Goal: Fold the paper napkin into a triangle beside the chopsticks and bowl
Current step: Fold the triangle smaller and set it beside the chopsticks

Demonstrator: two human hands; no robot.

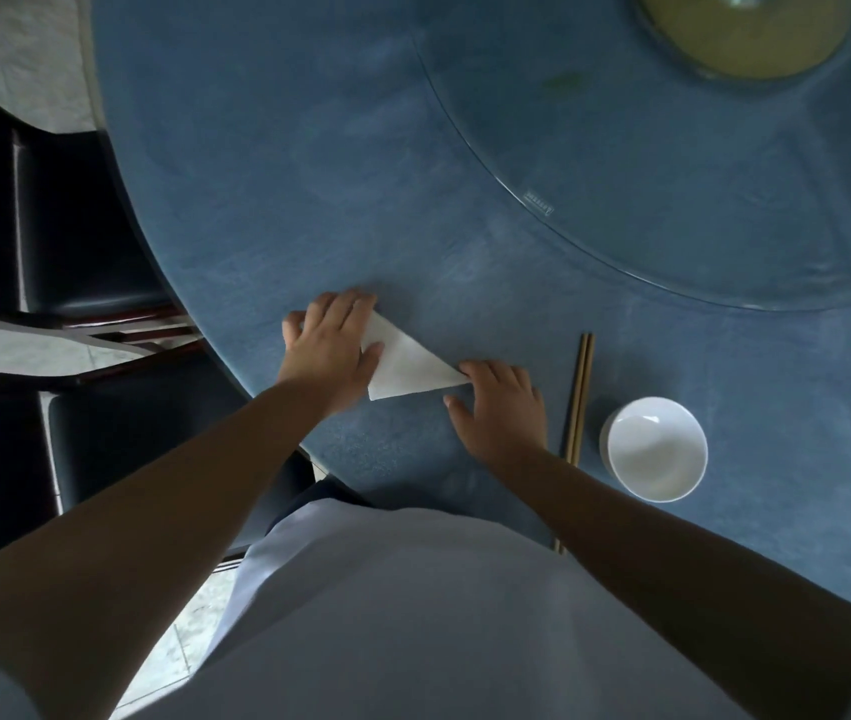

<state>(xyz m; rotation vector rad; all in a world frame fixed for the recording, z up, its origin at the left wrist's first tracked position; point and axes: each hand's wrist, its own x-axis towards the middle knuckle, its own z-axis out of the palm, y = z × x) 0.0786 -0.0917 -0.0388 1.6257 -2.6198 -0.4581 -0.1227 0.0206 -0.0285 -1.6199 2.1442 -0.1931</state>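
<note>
A pale shirt front (413, 615) is filling the bottom of the view, right up against the curved near edge of the round blue-clothed table (309, 174). Two bare forearms are reaching out over that edge.

Edges and room: the table rim is running diagonally just left of the left hand, so not much cloth on that side. Further out there's a wide open stretch of blue before the clear glass turntable (672, 200) begins. Dark chairs (75, 252) are sitting off the table's left rim.

Counts: one white paper napkin (407, 363), already in a triangle shape, lying flat on the cloth. One pair of light wooden chopsticks (580, 397), the two sticks side by side. One small white round bowl (656, 449), just right of the chopsticks. The napkin is sitting left of the chopsticks, with the right hand between them.

Hands: the left hand (329, 350) is lying palm down, fingers spread, pressing flat on the napkin's left part. The right hand (501, 407) is also palm down and spread, fingertips touching the napkin's right point, wrist just beside the chopsticks.
</note>
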